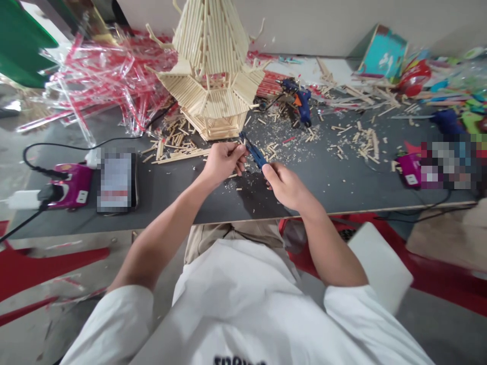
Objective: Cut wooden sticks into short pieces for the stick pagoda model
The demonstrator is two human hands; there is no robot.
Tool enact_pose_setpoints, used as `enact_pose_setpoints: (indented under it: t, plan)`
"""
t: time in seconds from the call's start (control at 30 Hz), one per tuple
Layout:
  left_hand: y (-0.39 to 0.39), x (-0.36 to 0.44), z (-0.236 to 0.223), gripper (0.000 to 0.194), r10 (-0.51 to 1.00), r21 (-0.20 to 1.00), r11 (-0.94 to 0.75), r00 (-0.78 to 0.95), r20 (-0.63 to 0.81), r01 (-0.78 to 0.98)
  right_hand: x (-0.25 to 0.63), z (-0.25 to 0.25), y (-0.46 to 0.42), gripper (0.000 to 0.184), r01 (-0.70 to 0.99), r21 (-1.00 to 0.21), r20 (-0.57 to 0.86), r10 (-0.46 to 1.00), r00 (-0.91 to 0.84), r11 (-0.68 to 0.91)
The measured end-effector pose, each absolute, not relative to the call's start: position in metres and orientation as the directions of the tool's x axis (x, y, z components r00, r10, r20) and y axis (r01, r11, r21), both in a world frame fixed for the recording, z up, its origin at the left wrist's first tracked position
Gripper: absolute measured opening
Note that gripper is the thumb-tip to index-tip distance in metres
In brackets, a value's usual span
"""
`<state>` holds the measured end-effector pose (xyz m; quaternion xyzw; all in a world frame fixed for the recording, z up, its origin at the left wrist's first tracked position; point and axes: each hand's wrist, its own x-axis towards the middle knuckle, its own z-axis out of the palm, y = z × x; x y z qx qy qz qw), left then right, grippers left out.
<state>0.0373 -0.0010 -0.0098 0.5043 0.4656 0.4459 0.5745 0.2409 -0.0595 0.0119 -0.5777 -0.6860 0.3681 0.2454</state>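
My right hand (283, 185) is wrapped round the handles of blue-handled pliers (257, 155), whose dark tip points up and left. Close to that tip, my left hand (224, 161) is closed in a pinch. Its fingers seem to hold a short wooden stick, mostly hidden by the fingertips. Just beyond both hands stands a tiered pagoda model (218, 104) built from thin pale sticks, with flared roof edges. Cut stick pieces (173, 142) lie to the left of its base, and fine chips are scattered under my hands.
A blue glue gun (302, 104) lies right of the model. Red-and-clear plastic wrappers (125, 81) pile up at back left. A phone (117, 182) and a purple power strip (74, 185) with cables lie at left. A turquoise box (382, 53) stands at back right.
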Motion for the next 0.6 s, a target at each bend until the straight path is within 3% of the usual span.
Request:
enact_pose_setpoints:
  t: [0.3, 0.6]
  plan:
    - [0.0003, 0.0394, -0.0119, 0.036, 0.986, 0.997, 0.083, 0.144, -0.082, -0.002, 0.2384, 0.0027, -0.0581, 0.059, 0.673, -0.729, -0.022, 0.978, -0.210, 0.128]
    - [-0.0006, 0.0401, -0.0080, 0.030, 0.988, 0.996, 0.086, 0.131, -0.083, -0.012, 0.2339, 0.0042, -0.0582, 0.062, 0.811, -0.552, 0.048, 0.978, -0.203, 0.195]
